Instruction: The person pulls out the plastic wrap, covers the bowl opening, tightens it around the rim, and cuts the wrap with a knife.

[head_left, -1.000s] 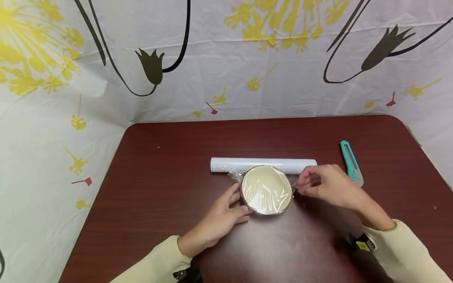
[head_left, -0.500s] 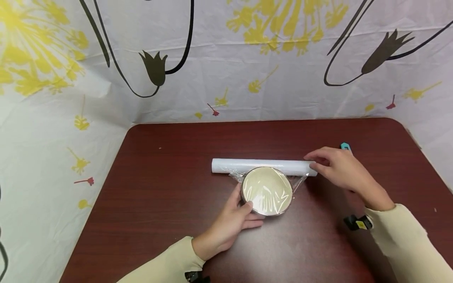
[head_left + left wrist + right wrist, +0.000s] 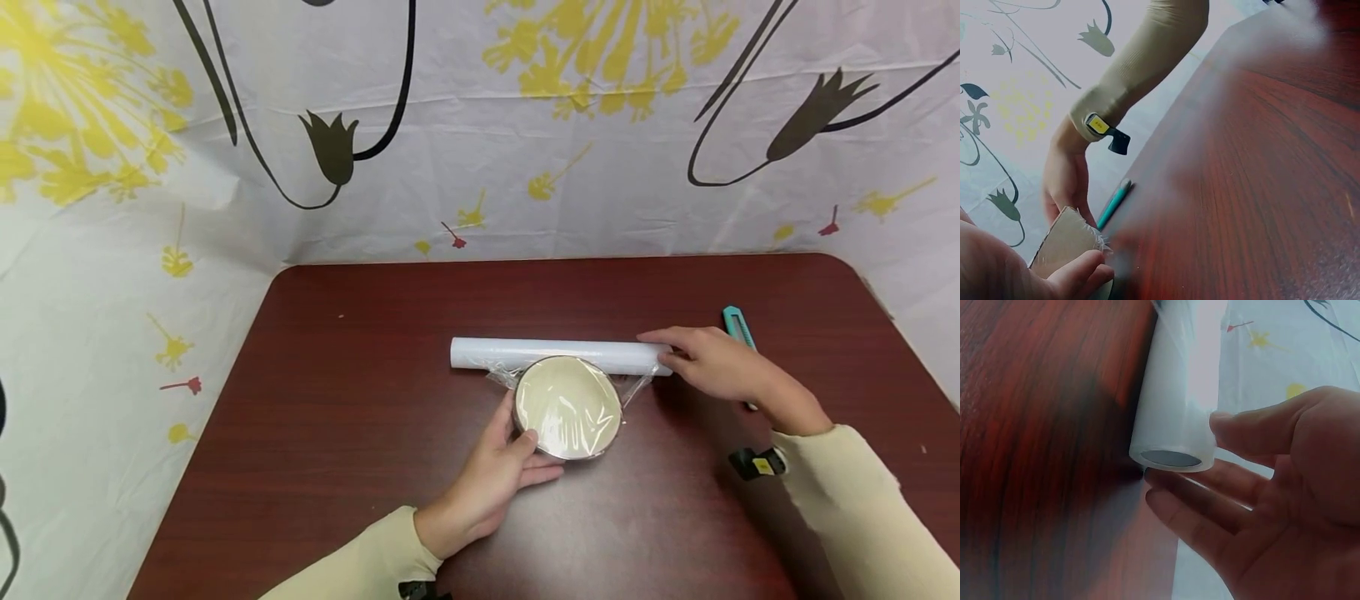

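A round cream bowl (image 3: 568, 408) with a dark rim sits on the table, clear plastic wrap stretched over its top. My left hand (image 3: 483, 487) grips its near left side, thumb at the rim and fingers lower down. Just behind the bowl lies a white roll of plastic wrap (image 3: 487, 353); a strip of film (image 3: 636, 385) runs from the bowl toward it. My right hand (image 3: 712, 362) holds the right end of that roll between thumb and fingers. In the right wrist view, the thumb touches the side of the roll (image 3: 1179, 394) near its hollow end.
A teal utility knife (image 3: 738, 325) lies to the right, partly hidden behind my right hand. The dark red wooden table (image 3: 360, 375) meets a white, flower-printed cloth (image 3: 420, 167) at the back and left.
My right hand let go of the film at the bowl's right edge and moved up and right to the roll's end. My left hand shifted right, its thumb now on the rim.
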The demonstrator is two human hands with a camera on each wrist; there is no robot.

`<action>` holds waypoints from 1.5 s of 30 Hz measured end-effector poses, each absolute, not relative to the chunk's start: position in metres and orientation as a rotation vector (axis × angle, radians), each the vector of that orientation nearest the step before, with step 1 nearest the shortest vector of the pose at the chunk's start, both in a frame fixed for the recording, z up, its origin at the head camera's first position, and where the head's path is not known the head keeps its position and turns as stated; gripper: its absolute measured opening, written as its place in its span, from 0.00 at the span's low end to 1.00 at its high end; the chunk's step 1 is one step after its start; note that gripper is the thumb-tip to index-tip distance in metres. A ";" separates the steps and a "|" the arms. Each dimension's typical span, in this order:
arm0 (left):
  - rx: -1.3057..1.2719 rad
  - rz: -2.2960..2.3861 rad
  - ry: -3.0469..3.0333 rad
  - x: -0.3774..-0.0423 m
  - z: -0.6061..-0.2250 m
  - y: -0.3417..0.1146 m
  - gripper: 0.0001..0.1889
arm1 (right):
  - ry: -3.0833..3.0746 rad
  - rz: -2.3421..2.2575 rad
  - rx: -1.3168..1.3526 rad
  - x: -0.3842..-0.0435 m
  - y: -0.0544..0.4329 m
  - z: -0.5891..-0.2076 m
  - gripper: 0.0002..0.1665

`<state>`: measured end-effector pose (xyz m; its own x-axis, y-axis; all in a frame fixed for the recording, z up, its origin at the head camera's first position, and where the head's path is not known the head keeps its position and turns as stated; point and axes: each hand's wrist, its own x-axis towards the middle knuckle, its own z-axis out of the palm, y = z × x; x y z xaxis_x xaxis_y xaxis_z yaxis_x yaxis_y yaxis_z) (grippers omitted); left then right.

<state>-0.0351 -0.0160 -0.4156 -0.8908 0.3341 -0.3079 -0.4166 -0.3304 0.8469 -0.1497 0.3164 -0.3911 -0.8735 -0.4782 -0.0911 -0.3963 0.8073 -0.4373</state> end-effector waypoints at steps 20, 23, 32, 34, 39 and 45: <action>-0.091 2.242 1.483 -0.035 -0.416 -0.016 0.39 | 2.935 -0.666 -0.790 -0.138 0.313 -0.407 0.22; -0.099 2.230 1.489 -0.035 -0.415 -0.016 0.39 | 2.961 -0.677 -0.798 -0.136 0.313 -0.409 0.22; -0.088 2.190 1.516 -0.040 -0.414 -0.020 0.38 | 3.037 -0.667 -0.758 -0.133 0.314 -0.410 0.21; -0.084 2.172 1.526 -0.042 -0.414 -0.021 0.38 | 3.044 -0.655 -0.737 -0.132 0.314 -0.410 0.21; -0.055 2.119 1.550 -0.050 -0.414 -0.027 0.38 | 3.079 -0.617 -0.695 -0.130 0.312 -0.408 0.22; -0.012 2.063 1.558 -0.064 -0.415 -0.037 0.37 | 3.114 -0.589 -0.692 -0.126 0.311 -0.406 0.21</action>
<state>-0.0635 -0.0369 -0.4152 -0.8493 0.4159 -0.3251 -0.4264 -0.1776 0.8869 -0.1263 0.3114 -0.4061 -0.9041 -0.3899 0.1750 -0.4269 0.8436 -0.3258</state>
